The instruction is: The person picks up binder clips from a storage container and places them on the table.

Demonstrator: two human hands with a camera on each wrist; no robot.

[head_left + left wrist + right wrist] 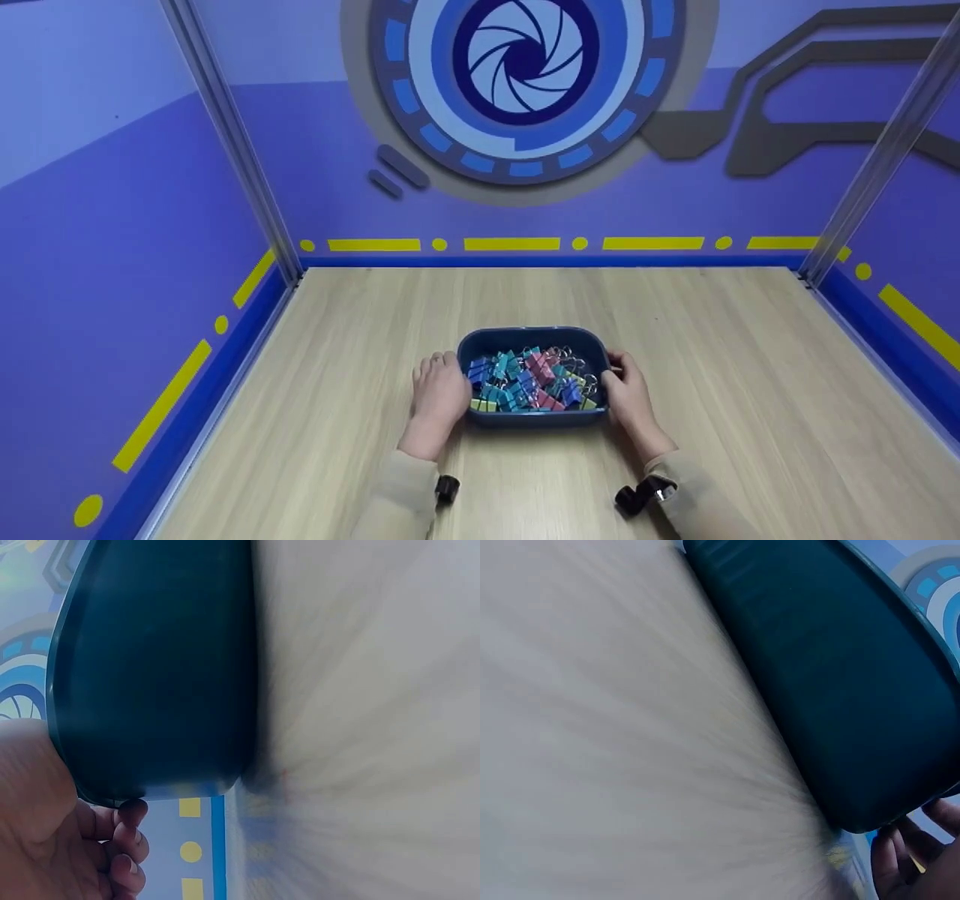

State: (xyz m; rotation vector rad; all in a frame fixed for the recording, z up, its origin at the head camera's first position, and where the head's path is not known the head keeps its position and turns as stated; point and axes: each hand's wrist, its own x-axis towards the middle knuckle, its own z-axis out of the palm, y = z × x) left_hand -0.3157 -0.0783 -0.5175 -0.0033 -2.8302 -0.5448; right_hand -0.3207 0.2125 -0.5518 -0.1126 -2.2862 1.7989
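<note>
A dark blue-green plastic bin stands on the wooden table, holding a heap of binder clips in blue, teal, pink and yellow. My left hand grips the bin's left end, thumb side against the wall. At the opposite end, my right hand holds the right side, its thumb near the rim. In the left wrist view, curled fingers meet the bin's far corner below the rim. The right wrist view has the bin's outer wall slanting across, with fingertips touching its far corner. The clips are hidden in both wrist views.
The light wood table extends around the bin. Blue-purple panels with yellow markings enclose it at the back and both sides, joined by metal corner posts. Black wrist devices sit at both sleeves.
</note>
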